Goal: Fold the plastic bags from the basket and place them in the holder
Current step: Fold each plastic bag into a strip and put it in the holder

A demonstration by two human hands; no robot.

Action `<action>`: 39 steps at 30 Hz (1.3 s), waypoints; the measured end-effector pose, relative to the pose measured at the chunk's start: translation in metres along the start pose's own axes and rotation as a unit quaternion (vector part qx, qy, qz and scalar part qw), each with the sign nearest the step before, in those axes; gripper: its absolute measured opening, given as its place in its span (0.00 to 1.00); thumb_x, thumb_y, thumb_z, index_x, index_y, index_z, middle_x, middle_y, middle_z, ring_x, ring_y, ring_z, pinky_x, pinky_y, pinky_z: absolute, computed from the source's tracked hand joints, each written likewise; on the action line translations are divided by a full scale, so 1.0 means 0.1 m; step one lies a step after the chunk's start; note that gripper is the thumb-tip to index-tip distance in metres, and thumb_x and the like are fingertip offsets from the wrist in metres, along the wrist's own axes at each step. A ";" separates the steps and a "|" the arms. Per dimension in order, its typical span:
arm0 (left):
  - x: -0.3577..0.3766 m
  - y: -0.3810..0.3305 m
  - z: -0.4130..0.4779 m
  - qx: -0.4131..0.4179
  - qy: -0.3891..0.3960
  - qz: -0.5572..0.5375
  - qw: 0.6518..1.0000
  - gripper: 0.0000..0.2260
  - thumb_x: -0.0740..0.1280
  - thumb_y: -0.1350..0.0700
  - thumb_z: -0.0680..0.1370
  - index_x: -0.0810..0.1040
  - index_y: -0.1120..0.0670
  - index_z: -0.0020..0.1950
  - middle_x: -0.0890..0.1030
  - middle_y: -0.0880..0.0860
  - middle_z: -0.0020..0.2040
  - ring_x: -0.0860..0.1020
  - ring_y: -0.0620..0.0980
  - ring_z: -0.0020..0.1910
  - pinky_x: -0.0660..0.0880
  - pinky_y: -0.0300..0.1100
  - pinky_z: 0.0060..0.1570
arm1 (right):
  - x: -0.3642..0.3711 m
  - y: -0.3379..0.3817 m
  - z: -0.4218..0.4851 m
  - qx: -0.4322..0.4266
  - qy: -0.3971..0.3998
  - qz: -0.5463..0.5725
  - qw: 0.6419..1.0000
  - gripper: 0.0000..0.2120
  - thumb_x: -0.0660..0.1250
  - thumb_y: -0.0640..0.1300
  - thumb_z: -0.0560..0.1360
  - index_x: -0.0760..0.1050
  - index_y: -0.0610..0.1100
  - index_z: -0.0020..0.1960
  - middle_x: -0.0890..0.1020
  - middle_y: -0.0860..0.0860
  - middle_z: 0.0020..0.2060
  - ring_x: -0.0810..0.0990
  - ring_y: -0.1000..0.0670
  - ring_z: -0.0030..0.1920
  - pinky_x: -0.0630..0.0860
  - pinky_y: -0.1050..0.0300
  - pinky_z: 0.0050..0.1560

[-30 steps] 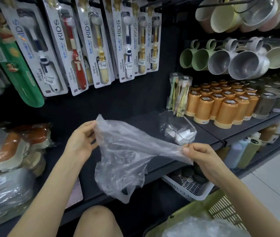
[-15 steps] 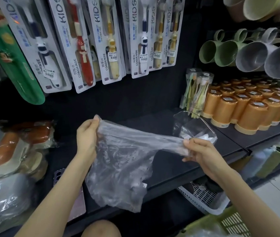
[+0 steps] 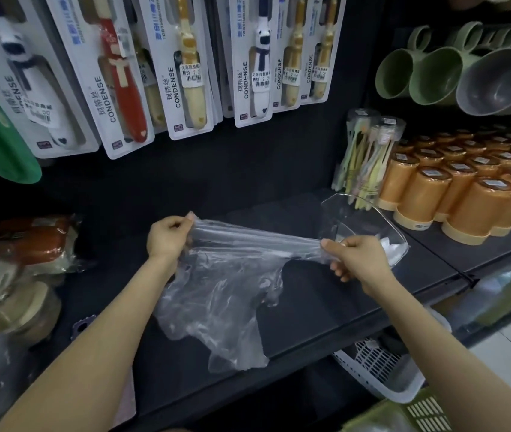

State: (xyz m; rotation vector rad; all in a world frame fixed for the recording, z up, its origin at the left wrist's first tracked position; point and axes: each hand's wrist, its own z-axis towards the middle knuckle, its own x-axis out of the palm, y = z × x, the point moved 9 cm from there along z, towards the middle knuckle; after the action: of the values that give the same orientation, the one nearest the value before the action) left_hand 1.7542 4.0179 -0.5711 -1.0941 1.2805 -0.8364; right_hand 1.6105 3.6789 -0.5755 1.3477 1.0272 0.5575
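A thin clear plastic bag [image 3: 226,294] hangs stretched between my two hands above the dark shelf [image 3: 326,307]. My left hand [image 3: 168,236] pinches its upper left edge. My right hand [image 3: 357,260] pinches the upper right edge, pulling the top taut. The rest of the bag droops loosely down to the shelf's front edge. A clear plastic holder [image 3: 363,226] stands on the shelf just behind my right hand, with white folded material inside. The corner of a green basket [image 3: 416,413] shows at the bottom right.
Carded toothbrushes [image 3: 185,73] hang on the back wall. Orange lidded cups [image 3: 466,194] and a clear tube of toothbrushes [image 3: 366,157] fill the shelf's right side. Mugs [image 3: 466,76] hang above. Wrapped goods [image 3: 14,263] sit left. A white basket [image 3: 382,372] stands below the shelf.
My hands have pulled apart and levelled, so the bag's top edge is now drawn taut. The view has tilted and moved closer to the shelf.
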 end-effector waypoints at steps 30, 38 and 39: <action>-0.30 0.57 -1.21 -0.231 0.083 -0.210 0.946 0.10 0.61 0.54 0.81 0.74 0.59 0.58 0.79 0.54 0.47 0.77 0.52 0.47 0.72 0.46 0.50 | 0.53 0.11 -1.36 -0.058 0.156 0.002 0.986 0.11 0.72 0.44 0.74 0.78 0.43 0.35 0.77 0.55 0.28 0.72 0.60 0.28 0.69 0.66 0.34; -0.35 0.51 -1.22 -0.190 0.075 -0.182 0.962 0.08 0.63 0.68 0.77 0.80 0.59 0.47 0.79 0.54 0.40 0.75 0.48 0.38 0.74 0.39 0.38 | 0.39 0.15 -1.37 -0.039 0.182 0.110 0.976 0.08 0.70 0.41 0.74 0.76 0.39 0.38 0.78 0.50 0.27 0.76 0.56 0.30 0.73 0.68 0.39; -0.38 0.52 -1.17 -0.185 0.063 -0.189 0.962 0.08 0.63 0.68 0.77 0.79 0.60 0.46 0.79 0.54 0.38 0.75 0.48 0.37 0.76 0.38 0.36 | 0.31 0.15 -1.35 -0.041 0.174 0.112 0.978 0.08 0.70 0.41 0.74 0.77 0.39 0.37 0.77 0.51 0.26 0.74 0.57 0.28 0.71 0.69 0.37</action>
State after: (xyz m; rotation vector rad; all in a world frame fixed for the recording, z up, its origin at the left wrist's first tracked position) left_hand 1.6283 4.0508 -0.6029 -1.6426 1.3924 -0.9834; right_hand 1.5147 3.7778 -0.5568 1.3288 1.1239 1.0219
